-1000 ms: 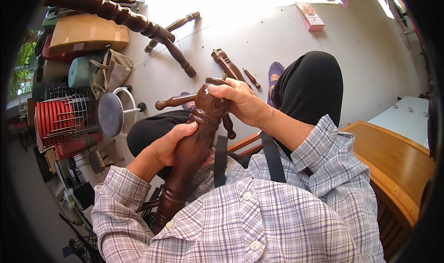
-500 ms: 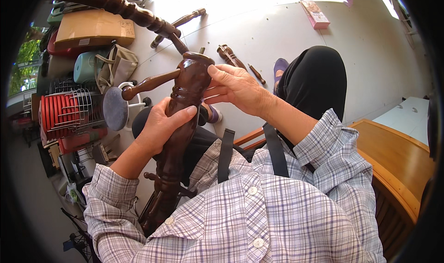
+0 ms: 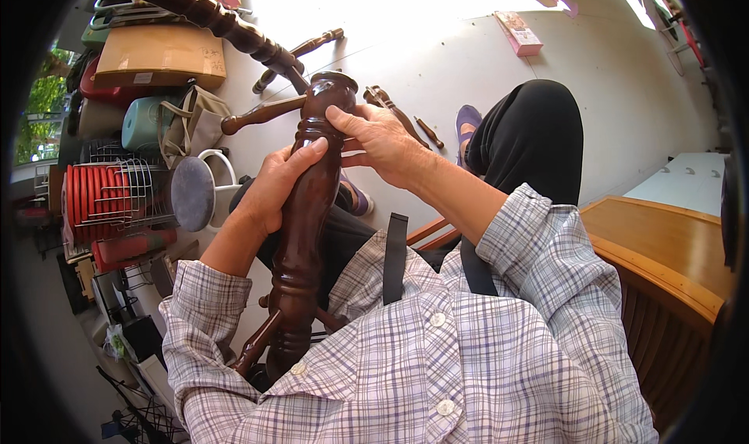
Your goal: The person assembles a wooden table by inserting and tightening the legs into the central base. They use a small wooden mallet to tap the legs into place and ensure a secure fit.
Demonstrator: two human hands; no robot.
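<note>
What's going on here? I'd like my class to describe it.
A person in a plaid shirt handles a dark turned wooden post with both bare hands. The left hand grips its upper part, while the right hand rests its thumb just below the top end. A turned peg sticks out to the left near that end, and others project lower down. Beyond, a loose peg and a pink box lie on the floor.

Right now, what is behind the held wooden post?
Behind the wooden post, a black trouser leg and purple shoe show on its right; whatever it covers is hidden.
</note>
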